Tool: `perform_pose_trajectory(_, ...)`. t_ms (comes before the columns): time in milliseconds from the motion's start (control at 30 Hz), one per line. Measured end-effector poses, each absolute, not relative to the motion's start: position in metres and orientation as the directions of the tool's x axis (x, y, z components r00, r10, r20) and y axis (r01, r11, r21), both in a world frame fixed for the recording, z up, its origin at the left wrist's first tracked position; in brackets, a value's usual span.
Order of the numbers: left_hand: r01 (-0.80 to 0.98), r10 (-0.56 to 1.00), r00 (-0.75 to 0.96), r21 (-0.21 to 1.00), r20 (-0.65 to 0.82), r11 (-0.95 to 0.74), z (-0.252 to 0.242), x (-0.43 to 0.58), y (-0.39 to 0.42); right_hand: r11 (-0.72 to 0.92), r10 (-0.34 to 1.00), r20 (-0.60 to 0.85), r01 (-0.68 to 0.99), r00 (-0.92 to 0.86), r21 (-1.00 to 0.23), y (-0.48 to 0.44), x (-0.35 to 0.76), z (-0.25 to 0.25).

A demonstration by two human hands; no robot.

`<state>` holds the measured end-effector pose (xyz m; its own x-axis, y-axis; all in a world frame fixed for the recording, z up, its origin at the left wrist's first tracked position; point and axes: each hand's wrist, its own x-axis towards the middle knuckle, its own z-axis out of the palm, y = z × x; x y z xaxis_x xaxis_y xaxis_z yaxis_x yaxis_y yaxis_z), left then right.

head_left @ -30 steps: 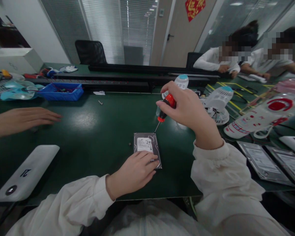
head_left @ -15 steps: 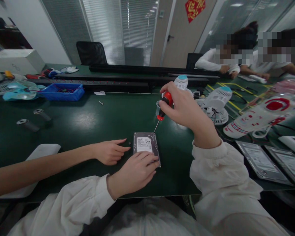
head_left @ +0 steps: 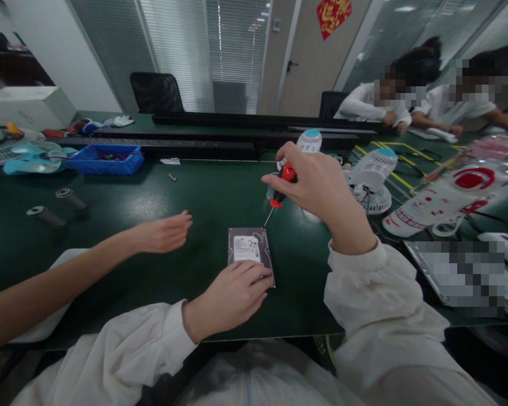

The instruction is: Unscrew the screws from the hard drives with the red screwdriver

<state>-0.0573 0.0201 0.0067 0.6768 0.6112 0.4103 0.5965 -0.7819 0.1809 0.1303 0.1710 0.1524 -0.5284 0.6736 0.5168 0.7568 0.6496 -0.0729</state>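
Note:
A hard drive with a white label lies flat on the green table in front of me. My left hand rests across its near part, the fingers bent over its right edge. Above the drive, my right hand holds a red and black screwdriver at a slant, its thumb lifted off the handle. The screwdriver's tip meets the drive near its far right corner; the screw there is too small to make out. Left of the drive, another person's hand hovers with its fingertips together; what they hold, if anything, is unclear.
A blue tray of wires and two metal cylinders are at the left. Small white fans, a white bottle and more drives stand or lie at the right. Two people sit across.
The other person's hand has drawn back left from the drive, and a small dark piece beside the drive is gone from the table. My right thumb has lifted from the handle.

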Motion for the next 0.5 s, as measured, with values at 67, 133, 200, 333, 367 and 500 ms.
perform_pose_trajectory(67,0.596,0.612,0.683,0.179,0.398,-0.782,0.0073,-0.0574,0.0202,0.705,0.651,0.508,0.698,-0.564,-0.128,0.1724,0.1316,0.1511)
perform_pose_trajectory(133,0.595,0.611,0.688,0.177,0.393,-0.784,0.0074,-0.0574,0.0205,0.775,0.608,0.505,0.595,-0.612,-0.212,0.1739,0.1328,0.1503)
perform_pose_trajectory(200,0.592,0.607,0.689,0.176,0.397,-0.787,0.0072,-0.0572,0.0208,0.807,0.582,0.5,0.53,-0.641,-0.26,0.1746,0.133,0.1505)
perform_pose_trajectory(333,0.589,0.605,0.683,0.18,0.409,-0.788,0.0067,-0.0568,0.0212,0.752,0.622,0.507,0.636,-0.597,-0.174,0.1729,0.1309,0.1526)
perform_pose_trajectory(367,0.591,0.607,0.682,0.181,0.408,-0.786,0.0068,-0.0568,0.0212,0.736,0.628,0.512,0.661,-0.585,-0.147,0.1723,0.1306,0.1531)
perform_pose_trajectory(500,0.592,0.608,0.684,0.18,0.403,-0.785,0.0073,-0.057,0.0214,0.771,0.605,0.51,0.611,-0.612,-0.182,0.1723,0.1317,0.1535)
